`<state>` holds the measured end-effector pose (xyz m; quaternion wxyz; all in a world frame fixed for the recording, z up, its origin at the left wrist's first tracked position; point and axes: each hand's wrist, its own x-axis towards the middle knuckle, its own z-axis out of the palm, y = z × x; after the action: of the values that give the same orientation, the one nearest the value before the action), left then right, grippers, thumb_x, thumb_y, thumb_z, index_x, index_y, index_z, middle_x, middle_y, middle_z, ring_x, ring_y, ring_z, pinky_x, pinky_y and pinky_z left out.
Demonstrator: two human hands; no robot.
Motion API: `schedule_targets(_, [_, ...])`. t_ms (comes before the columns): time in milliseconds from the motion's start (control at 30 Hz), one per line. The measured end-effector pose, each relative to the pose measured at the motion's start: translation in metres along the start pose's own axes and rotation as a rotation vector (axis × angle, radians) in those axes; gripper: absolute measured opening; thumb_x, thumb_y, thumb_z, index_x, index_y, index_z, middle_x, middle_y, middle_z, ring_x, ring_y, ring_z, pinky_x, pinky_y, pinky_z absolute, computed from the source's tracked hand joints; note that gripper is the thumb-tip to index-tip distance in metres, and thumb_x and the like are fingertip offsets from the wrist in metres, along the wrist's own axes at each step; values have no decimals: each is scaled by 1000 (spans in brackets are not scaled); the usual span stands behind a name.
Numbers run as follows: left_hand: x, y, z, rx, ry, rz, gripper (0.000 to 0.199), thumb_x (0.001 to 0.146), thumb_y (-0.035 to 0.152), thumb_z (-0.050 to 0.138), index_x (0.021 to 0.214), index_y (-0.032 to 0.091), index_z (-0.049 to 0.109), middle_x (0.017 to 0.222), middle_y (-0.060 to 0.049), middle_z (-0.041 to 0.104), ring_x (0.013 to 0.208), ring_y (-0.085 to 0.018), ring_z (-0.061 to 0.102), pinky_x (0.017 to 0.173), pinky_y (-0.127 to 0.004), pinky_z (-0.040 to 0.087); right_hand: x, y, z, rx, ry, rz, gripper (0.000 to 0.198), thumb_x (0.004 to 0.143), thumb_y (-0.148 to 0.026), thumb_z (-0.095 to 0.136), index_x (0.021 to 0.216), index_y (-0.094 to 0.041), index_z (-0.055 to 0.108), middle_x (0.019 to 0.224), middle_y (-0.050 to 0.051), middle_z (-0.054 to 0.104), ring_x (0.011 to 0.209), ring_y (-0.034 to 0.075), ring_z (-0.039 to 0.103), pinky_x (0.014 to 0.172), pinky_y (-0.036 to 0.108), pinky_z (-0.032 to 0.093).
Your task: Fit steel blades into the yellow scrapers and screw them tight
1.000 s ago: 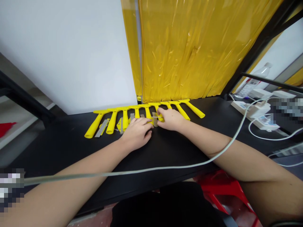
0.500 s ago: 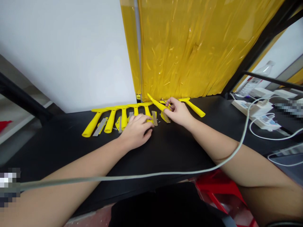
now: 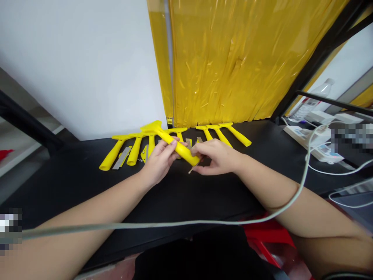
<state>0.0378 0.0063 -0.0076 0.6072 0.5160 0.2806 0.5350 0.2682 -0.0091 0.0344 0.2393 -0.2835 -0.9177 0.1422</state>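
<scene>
A yellow plastic scraper handle (image 3: 177, 147) is held slanting above the table, its wide head pointing up and left. My left hand (image 3: 161, 158) is closed around its middle, thumb on top. At the lower, rounded end my right hand (image 3: 215, 156) is closed with its fingertips against the handle. A thin metal piece (image 3: 190, 169) sticks out below the right fingers; its kind cannot be made out. Behind the hands lies a row of similar yellow handles (image 3: 112, 155), with flat grey metal blades (image 3: 121, 158) and small yellow plates (image 3: 143, 154) between them.
The black table (image 3: 186, 198) backs onto a white panel (image 3: 87, 70) and yellow plastic sheeting (image 3: 233, 66). A pale cable (image 3: 163, 224) crosses in front of my forearms. At right are white power strips (image 3: 317, 144) and a clear bottle (image 3: 313, 101); a red stool (image 3: 271, 241) stands below.
My left hand has risen from the blades on the table and taken hold of the yellow scraper handle. The handle has moved left and nearer, and its wide head now shows.
</scene>
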Motion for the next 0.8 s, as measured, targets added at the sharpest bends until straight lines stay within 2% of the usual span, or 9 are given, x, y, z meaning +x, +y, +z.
schedule_targets(67, [0,6,-2,-9,33,3,30,93,43,71,105,19,60,82,-1,73,76,-16,70,71,-29,59,0,1,-6,92,-87,46,21,90,-38,69,97,-23,55,78,-3,59,68,14,55,67,26,44])
schedule_targets(167, [1,12,-9,86,16,2,29,91,46,67,100,19,59,63,3,64,50,-14,59,48,-24,49,-4,9,-20,196,-162,129,6,94,-25,59,91,-22,55,79,-3,57,69,13,50,65,24,43])
schedule_targets(333, [3,10,-17,142,-12,-22,33,86,48,69,98,19,60,64,3,61,47,-13,57,40,-23,47,-12,20,-29,179,-524,234,9,92,-18,60,91,-19,69,80,-2,62,71,13,56,66,25,43])
schedule_targets(433, [3,8,-16,115,-23,-35,34,83,47,72,97,19,61,69,4,58,48,-12,55,39,-22,48,-10,15,-18,59,-599,280,11,87,-13,65,84,-20,73,79,-2,66,71,14,59,67,25,43])
schedule_targets(500, [3,7,-15,102,-23,-45,35,81,47,73,97,18,62,70,4,57,48,-11,54,39,-22,48,-8,9,-11,18,-594,288,10,85,-12,70,84,-21,75,82,-1,68,74,15,61,68,26,44])
schedule_targets(633, [3,6,-15,102,-17,-67,35,81,47,74,96,18,62,71,4,55,48,-10,54,38,-23,49,-4,5,-11,8,-504,276,17,84,-22,80,101,-20,77,97,3,72,86,19,64,76,28,47])
schedule_targets(700, [3,5,-16,105,-16,-68,34,81,46,73,96,18,62,71,4,55,48,-10,53,38,-23,50,-3,13,-13,-59,-370,245,16,89,-27,76,103,-20,77,100,5,73,92,21,64,83,31,48])
schedule_targets(800, [4,4,-16,110,-18,-74,35,80,47,74,96,18,62,71,4,54,49,-10,52,38,-24,50,-1,32,-11,-306,-122,261,15,95,-27,67,101,-18,77,100,9,72,97,25,61,93,37,45])
